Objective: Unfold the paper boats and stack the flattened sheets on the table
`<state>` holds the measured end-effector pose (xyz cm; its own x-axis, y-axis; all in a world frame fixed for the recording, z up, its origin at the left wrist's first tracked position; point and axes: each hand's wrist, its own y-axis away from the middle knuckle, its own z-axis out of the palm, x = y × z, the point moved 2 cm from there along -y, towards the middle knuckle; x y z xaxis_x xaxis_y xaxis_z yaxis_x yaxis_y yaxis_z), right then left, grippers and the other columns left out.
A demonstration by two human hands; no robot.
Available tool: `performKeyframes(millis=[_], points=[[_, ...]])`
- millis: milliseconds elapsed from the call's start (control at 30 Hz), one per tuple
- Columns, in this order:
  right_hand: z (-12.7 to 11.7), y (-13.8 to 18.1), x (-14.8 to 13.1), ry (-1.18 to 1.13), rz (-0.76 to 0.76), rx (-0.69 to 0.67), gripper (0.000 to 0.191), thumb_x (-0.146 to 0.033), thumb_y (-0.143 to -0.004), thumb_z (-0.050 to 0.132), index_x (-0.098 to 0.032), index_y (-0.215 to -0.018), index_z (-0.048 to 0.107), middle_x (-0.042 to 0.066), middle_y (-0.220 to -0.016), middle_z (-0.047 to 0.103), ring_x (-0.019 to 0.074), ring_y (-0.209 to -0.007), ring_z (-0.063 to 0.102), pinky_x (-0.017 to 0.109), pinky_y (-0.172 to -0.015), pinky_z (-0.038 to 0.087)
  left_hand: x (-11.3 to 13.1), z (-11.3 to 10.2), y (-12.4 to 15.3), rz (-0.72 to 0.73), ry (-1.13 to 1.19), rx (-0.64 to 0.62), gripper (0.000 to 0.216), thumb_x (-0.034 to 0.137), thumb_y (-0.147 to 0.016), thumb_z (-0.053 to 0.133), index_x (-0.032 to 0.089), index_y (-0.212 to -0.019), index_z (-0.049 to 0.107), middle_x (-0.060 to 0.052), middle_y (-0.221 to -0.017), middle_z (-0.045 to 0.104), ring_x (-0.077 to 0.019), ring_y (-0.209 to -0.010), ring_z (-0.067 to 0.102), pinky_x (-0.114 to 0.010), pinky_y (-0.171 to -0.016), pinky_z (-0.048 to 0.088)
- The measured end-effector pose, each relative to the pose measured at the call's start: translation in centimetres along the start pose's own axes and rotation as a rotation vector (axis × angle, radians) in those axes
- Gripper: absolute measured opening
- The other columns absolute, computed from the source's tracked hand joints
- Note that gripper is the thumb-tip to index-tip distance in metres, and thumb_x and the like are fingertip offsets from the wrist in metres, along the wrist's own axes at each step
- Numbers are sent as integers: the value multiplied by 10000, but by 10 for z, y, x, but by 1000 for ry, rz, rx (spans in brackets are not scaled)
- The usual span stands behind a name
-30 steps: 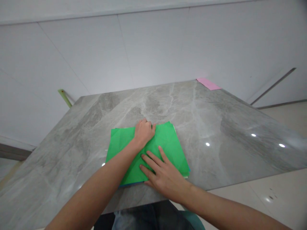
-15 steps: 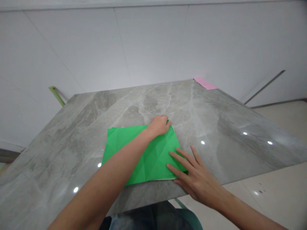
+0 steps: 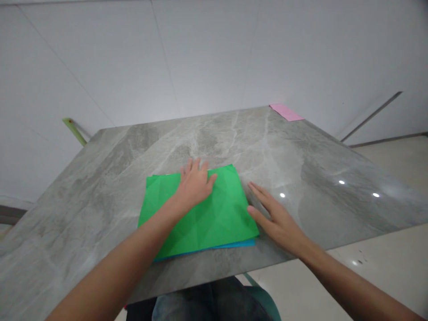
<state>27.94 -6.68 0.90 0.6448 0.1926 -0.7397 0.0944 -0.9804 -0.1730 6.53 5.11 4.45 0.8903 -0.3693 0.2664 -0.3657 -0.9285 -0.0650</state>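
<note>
A creased sheet of green paper [image 3: 217, 218] lies on the grey marbled table in front of me. Under its near edge shows a strip of blue paper [image 3: 239, 244], so at least two sheets are stacked. My left hand [image 3: 195, 183] rests over the upper middle of the green sheet, its fingers spread and slightly blurred near the far edge. Beside the sheet's right edge is my right hand [image 3: 276, 218], fingers stretched out and thumb apart, the thumb tip at the paper's edge. Neither hand grips anything.
A pink sheet of paper [image 3: 286, 112] lies at the far right corner of the table [image 3: 160, 151], close to the white wall [image 3: 207, 53]. A yellow-green strip [image 3: 75, 131] stands out at the left by the wall. The table's near edge runs above my lap.
My left hand has moved left from the sheet's far right corner and its fingers have spread. My right hand has slid off the green paper to its right edge. Blue paper now shows underneath.
</note>
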Motion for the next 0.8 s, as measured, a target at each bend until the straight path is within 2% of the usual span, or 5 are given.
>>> performKeyframes(millis=[133, 300, 467, 633, 800], points=[[17, -31, 17, -112, 129, 13, 783, -578, -917, 477, -133, -1544, 327, 179, -1609, 286, 312, -1488, 273, 564, -1193, 261, -72, -10, 62, -325, -22, 30, 677, 464, -951, 424, 32, -1470, 391, -299, -1567, 293, -472, -1465, 229, -679, -1113, 270], [37, -38, 14, -98, 112, 8, 823, -559, -901, 487, -103, -1556, 287, 176, -1615, 263, 297, -1496, 245, 521, -1224, 196, -115, 0, 132, -395, 226, 192, 747, 528, -891, 436, 25, -1442, 399, -239, -1472, 484, -326, -1370, 473, -506, -1175, 321], [46, -32, 6, -84, 80, -9, 776, -538, -923, 466, -128, -1558, 287, 164, -1624, 245, 287, -1493, 253, 508, -1216, 225, -114, 7, 148, -411, 378, 241, 692, 517, -895, 467, 91, -1438, 424, -196, -1478, 499, -298, -1378, 472, -496, -1172, 341], [41, -29, -2, 146, 25, -30, 717, -394, -914, 506, -85, -1535, 323, 224, -1639, 147, 351, -1504, 180, 566, -1185, 264, -109, -5, 147, -345, 175, 249, 675, 495, -897, 492, 67, -1418, 460, -244, -1486, 462, -352, -1383, 454, -543, -1132, 379], [34, -60, -36, 527, -208, -55, 580, -217, -899, 505, -96, -1463, 447, 215, -1647, 128, 427, -1505, 33, 683, -1165, 154, -64, -14, 146, -33, -185, 76, 559, 452, -943, 507, 187, -1435, 490, -167, -1617, 285, -443, -1497, 151, -769, -1109, 160]])
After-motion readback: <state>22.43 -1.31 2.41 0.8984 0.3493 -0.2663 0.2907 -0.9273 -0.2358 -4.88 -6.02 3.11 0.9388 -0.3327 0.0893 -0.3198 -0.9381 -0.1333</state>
